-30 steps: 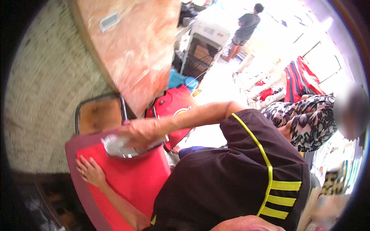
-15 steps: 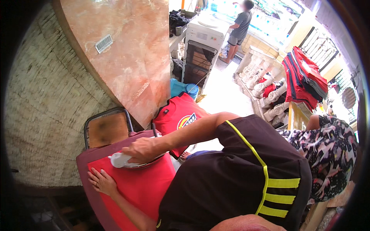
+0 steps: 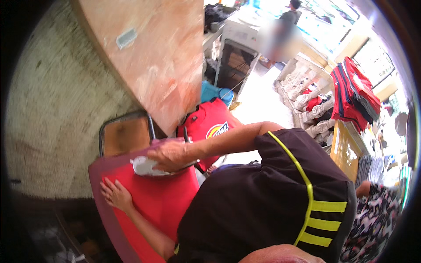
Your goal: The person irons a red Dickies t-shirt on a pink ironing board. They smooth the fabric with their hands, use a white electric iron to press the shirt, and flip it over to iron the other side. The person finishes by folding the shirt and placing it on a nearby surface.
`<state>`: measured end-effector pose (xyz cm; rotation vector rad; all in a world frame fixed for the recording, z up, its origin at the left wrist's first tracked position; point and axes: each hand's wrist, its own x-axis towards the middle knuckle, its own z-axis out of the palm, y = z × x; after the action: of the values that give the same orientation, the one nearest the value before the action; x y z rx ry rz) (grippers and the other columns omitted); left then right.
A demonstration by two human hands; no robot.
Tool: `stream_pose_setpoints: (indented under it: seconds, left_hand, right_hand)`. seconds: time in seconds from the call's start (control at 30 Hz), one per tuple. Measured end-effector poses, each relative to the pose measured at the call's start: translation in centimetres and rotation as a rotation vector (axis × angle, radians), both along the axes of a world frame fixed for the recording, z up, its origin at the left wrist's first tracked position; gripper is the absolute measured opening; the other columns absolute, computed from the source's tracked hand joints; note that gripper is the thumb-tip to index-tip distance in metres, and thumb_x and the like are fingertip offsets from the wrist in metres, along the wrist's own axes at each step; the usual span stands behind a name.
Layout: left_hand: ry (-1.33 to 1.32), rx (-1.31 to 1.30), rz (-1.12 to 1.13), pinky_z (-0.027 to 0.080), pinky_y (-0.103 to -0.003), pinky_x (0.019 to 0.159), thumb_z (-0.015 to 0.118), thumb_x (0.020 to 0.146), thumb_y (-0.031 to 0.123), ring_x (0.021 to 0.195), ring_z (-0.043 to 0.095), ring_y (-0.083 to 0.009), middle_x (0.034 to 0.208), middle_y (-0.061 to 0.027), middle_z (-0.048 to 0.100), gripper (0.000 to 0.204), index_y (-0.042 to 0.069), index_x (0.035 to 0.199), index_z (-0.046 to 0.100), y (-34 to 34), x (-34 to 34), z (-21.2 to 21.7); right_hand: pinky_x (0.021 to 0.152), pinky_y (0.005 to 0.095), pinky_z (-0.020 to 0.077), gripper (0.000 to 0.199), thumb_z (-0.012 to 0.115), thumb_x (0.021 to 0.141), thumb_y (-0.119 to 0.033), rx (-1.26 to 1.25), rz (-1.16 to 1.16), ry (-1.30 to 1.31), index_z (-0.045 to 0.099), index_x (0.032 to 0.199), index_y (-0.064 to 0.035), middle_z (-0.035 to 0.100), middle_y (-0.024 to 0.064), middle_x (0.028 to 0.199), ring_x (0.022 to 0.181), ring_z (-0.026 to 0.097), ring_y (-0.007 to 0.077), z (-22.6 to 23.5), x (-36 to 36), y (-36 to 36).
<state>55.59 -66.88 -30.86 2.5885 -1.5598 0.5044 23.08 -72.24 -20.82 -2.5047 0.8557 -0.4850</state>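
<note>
The right hand point(image 3: 169, 155) was clasped over the white iron point(image 3: 142, 167), left of the frame's centre, on the red cloth point(image 3: 163, 199). Half a second earlier I'd seen the iron nearer the left hand point(image 3: 117, 195), which lay flat, grasping nothing; the gap had widened slightly, so the pressing seemed mid-stroke. Farther out, the person in patterned clothing point(image 3: 372, 224) had shifted to the lower right.

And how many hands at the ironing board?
2: the left hand lies flat on the red fabric, fingers spread; the right hand grips the white iron. Any others would be hidden.
</note>
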Motion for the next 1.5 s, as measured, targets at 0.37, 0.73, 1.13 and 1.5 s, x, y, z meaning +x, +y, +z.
stream_pose_setpoints:
  seconds: [0.37,0.73,1.13,1.5]
  left_hand:
    - [0.127,0.005,-0.004,0.019,-0.055,0.116,0.028,0.101,0.055,0.147,0.024,-0.0355,0.160,-0.0083,0.027,0.061,0.024,0.153,0.032,-0.4,1.1,0.3]
    - [0.312,-0.151,-0.126,0.019,-0.055,0.116,0.040,0.100,0.044,0.147,0.023,-0.0371,0.160,-0.0082,0.028,0.060,0.014,0.152,0.033,2.0,3.3,0.1]
    - [0.144,-0.115,0.248,0.022,-0.061,0.113,0.037,0.101,0.051,0.145,0.027,-0.0374,0.159,-0.0096,0.029,0.059,0.018,0.150,0.037,7.8,2.4,0.5]
    - [0.156,-0.073,0.253,0.020,-0.059,0.116,0.037,0.101,0.046,0.147,0.024,-0.0354,0.158,-0.0096,0.030,0.056,0.017,0.150,0.037,7.1,2.2,0.9]
  right_hand:
    - [0.067,0.0477,0.0519,0.033,0.062,0.094,-0.022,0.167,0.079,-0.035,0.054,0.116,-0.0003,0.065,0.0287,0.087,0.078,0.067,0.0418,0.6,-0.9,-2.7]
    - [0.069,0.0477,0.0501,0.032,0.061,0.095,-0.026,0.054,0.302,-0.274,0.053,0.109,0.0014,0.062,0.0256,0.088,0.078,0.064,0.0439,-0.2,9.7,-2.6]
    - [0.077,0.0559,0.0513,0.045,0.054,0.095,-0.033,-0.121,0.354,-0.149,0.053,0.106,0.0111,0.063,0.0361,0.094,0.087,0.063,0.0523,-1.9,28.8,-9.4]
    - [0.077,0.0573,0.0505,0.048,0.053,0.096,-0.033,-0.359,0.408,-0.194,0.052,0.113,0.0114,0.064,0.0355,0.090,0.086,0.063,0.0523,-1.5,27.3,-9.8]
